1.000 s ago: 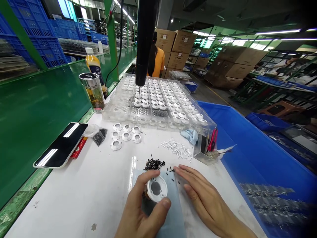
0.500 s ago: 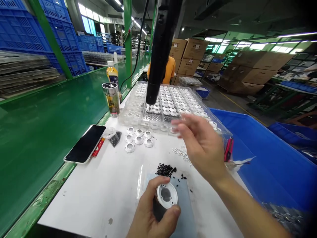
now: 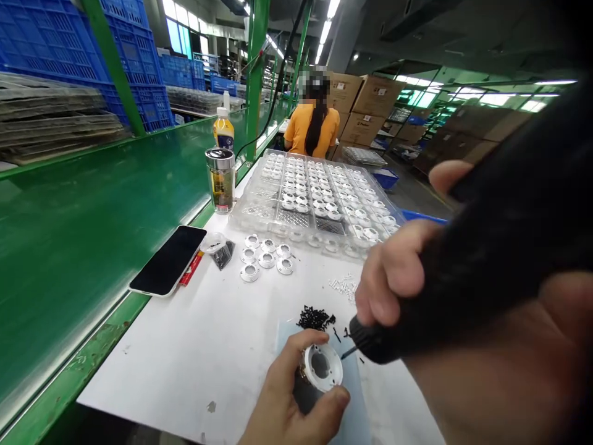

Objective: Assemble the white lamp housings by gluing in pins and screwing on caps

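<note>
My left hand (image 3: 296,395) grips a round white ring-shaped housing (image 3: 323,367) between thumb and forefinger, its open face turned up toward me. My right hand (image 3: 393,272) is wrapped round a black electric screwdriver (image 3: 482,247), which is large and blurred close to the camera. Its thin bit (image 3: 349,352) points down-left, with the tip beside the right rim of the housing; whether it touches cannot be made out. Just behind the housing lies a heap of small black screws (image 3: 315,317), with a few loose ones to its right. Small white pins (image 3: 343,286) lie farther back, partly behind my right hand.
Several white rings (image 3: 267,259) lie on the white tabletop (image 3: 185,358). A clear tray (image 3: 296,217) of white parts stands behind them. At left are a phone (image 3: 169,259), a tumbler (image 3: 221,182) and a bottle (image 3: 224,131). A person in orange (image 3: 301,128) sits beyond.
My right hand, empty and raised half a second ago, now holds the hanging screwdriver and has brought it down beside the housing. My left hand keeps its grip. The view has shifted slightly.
</note>
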Motion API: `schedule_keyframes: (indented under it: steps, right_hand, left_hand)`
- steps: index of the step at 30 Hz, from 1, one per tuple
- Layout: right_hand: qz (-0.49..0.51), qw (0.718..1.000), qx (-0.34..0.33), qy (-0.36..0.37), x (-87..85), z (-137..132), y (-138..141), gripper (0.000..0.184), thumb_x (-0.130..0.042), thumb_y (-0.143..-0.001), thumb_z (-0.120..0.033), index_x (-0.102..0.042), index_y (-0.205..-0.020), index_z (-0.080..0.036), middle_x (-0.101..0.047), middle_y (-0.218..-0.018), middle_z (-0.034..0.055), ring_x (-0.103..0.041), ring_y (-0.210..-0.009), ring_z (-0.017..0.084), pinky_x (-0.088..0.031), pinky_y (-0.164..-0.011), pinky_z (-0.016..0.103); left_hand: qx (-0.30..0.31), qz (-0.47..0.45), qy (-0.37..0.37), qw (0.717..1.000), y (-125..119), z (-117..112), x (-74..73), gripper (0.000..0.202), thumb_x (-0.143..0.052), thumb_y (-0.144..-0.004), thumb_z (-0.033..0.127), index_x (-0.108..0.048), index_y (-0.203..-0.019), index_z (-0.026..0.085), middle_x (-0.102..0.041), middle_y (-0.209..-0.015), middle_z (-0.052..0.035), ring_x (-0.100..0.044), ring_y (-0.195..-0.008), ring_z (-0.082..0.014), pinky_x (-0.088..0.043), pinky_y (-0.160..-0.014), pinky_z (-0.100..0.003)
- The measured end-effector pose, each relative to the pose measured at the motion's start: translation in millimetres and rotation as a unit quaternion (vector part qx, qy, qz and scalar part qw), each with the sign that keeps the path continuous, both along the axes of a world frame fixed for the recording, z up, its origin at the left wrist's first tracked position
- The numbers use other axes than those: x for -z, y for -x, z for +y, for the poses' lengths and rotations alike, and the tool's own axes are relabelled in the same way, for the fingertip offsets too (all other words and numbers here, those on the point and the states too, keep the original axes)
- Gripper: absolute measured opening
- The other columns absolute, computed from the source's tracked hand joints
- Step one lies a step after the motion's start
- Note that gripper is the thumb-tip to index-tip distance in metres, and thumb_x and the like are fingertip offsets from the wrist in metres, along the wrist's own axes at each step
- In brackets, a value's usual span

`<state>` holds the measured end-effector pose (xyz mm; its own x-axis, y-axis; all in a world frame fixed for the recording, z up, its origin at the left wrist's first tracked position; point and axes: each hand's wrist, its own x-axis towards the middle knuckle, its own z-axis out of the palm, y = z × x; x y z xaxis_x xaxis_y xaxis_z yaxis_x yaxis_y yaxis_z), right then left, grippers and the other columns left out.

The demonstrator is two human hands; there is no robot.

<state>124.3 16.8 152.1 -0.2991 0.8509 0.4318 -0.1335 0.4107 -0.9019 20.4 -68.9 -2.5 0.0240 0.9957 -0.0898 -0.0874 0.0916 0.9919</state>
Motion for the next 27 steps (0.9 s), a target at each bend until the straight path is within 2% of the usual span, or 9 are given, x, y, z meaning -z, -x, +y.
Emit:
schedule_keyframes:
  steps: [3,7,10,15,23,27]
  right_hand:
    - [0.094,0.994,-0.035,0.048,13.5,-9,-6,0.05,-0.054,-0.094,-0.063,-0.053,-0.135,-0.033,-0.061,-0.072,0.0026,-0.057,-0.056,0.021,-0.053,-0.049,0.038]
    - [0.099,0.991,-0.016,0.086,15.5,-6,-1,0.048,-0.055,-0.091,-0.067,-0.061,-0.121,-0.03,-0.064,-0.066,0.0041,-0.058,-0.052,0.023,-0.053,-0.047,0.04]
    - [0.103,0.99,-0.015,0.091,16.2,-5,2,0.05,-0.059,-0.088,-0.069,-0.062,-0.118,-0.03,-0.064,-0.064,0.0037,-0.058,-0.05,0.023,-0.053,-0.045,0.039]
    - [0.125,0.986,0.002,0.112,18.7,-8,4,0.044,-0.048,-0.095,-0.065,-0.064,-0.114,-0.03,-0.062,-0.062,0.0051,-0.057,-0.049,0.024,-0.051,-0.044,0.04]
    - [0.117,0.988,0.032,0.098,17.5,-9,9,0.054,-0.06,-0.083,-0.073,-0.062,-0.113,-0.029,-0.061,-0.063,0.0039,-0.056,-0.047,0.023,-0.049,-0.04,0.039]
    - [0.111,0.99,0.019,0.086,19.1,-9,7,0.057,-0.061,-0.082,-0.074,-0.061,-0.116,-0.029,-0.061,-0.064,0.0036,-0.056,-0.049,0.023,-0.051,-0.04,0.039]
  left_hand:
    - [-0.001,-0.003,-0.02,1.0,0,0,2.0,0.047,-0.067,-0.087,0.034,-0.053,-0.132,0.025,-0.065,-0.125,-0.0081,-0.06,-0.113,-0.0305,-0.043,-0.102,-0.042]
    - [0.006,-0.007,-0.034,0.999,1,0,2.1,0.045,-0.065,-0.089,0.033,-0.053,-0.132,0.026,-0.065,-0.127,-0.0071,-0.058,-0.119,-0.0309,-0.042,-0.104,-0.042]
    - [0.005,-0.014,-0.041,0.999,0,0,1.8,0.045,-0.066,-0.089,0.033,-0.053,-0.131,0.026,-0.066,-0.127,-0.0063,-0.058,-0.121,-0.0311,-0.044,-0.102,-0.04]
    - [0.001,-0.016,-0.044,0.999,-1,1,5.5,0.046,-0.067,-0.088,0.032,-0.053,-0.132,0.028,-0.066,-0.128,-0.0049,-0.059,-0.121,-0.0298,-0.043,-0.104,-0.04]
    - [0.014,-0.021,-0.037,0.999,1,1,2.6,0.045,-0.066,-0.089,0.031,-0.053,-0.131,0.027,-0.067,-0.128,-0.0049,-0.059,-0.122,-0.0303,-0.043,-0.103,-0.04]
    - [0.009,-0.026,-0.039,0.999,1,1,1.5,0.045,-0.067,-0.088,0.031,-0.053,-0.131,0.027,-0.067,-0.127,-0.0055,-0.059,-0.12,-0.0304,-0.042,-0.104,-0.041]
